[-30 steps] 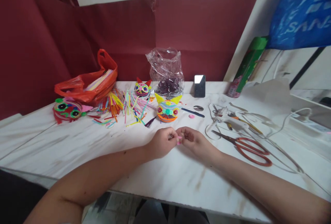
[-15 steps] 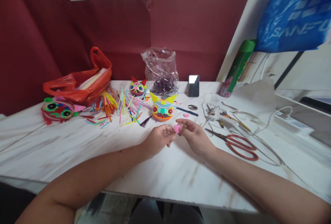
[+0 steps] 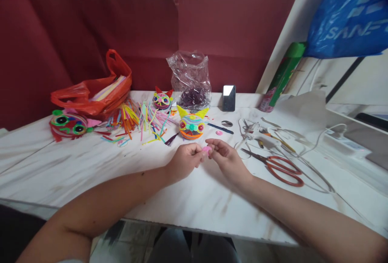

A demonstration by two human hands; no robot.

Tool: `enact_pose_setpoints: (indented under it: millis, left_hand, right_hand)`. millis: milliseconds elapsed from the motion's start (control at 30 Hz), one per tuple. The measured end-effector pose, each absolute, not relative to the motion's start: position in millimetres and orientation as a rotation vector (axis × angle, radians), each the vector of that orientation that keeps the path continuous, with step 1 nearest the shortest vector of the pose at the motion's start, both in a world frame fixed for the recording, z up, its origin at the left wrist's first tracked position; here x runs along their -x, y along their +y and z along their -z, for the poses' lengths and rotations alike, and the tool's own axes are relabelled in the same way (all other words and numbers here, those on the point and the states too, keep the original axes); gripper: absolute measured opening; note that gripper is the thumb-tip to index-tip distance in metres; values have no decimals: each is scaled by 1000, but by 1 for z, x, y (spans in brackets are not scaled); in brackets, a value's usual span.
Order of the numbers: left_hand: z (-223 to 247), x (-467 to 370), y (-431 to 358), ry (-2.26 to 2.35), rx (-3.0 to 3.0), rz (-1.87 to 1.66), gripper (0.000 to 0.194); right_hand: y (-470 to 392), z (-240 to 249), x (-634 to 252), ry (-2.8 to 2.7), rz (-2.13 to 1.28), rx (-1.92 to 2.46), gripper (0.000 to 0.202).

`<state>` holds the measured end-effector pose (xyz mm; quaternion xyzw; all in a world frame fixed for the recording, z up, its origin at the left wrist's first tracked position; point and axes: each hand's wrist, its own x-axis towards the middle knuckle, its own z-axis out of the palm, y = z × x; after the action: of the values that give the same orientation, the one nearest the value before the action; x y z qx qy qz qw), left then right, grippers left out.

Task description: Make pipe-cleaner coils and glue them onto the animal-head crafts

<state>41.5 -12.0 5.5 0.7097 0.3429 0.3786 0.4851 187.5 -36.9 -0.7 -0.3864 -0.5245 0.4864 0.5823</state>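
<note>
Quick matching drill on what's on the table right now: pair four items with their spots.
Things:
1. pink coil
2. scissors
3. orange bag
4. phone

Places:
A. upright against the back wall
B. far left, holding coloured strips
C. pinched between both hands
D. flat on the table, right of the hands

Pairs: 1-C, 2-D, 3-B, 4-A

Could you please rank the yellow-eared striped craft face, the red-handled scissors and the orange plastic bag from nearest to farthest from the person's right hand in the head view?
From the right hand:
1. Yellow-eared striped craft face, just beyond and left of it.
2. Red-handled scissors, to its right on the table.
3. Orange plastic bag, far left by the dark red backdrop.
</note>
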Motion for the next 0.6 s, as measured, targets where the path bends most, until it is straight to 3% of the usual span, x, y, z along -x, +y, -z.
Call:
enact_pose_setpoints:
  millis: [267, 500, 600]
  left_hand:
    - [0, -47, -12, 753, -1542, -1018, 22]
    - [3, -43, -8, 854, -1776, -1021, 17]
    - [6, -36, 4, 869, -2073, -1053, 15]
  right_hand:
    - [-39, 6, -186, -1314, -1034, 932, 35]
    - [-41, 14, -189, -1598, -732, 1001, 23]
    - [-34, 18, -198, -1834, -562, 1018, 26]
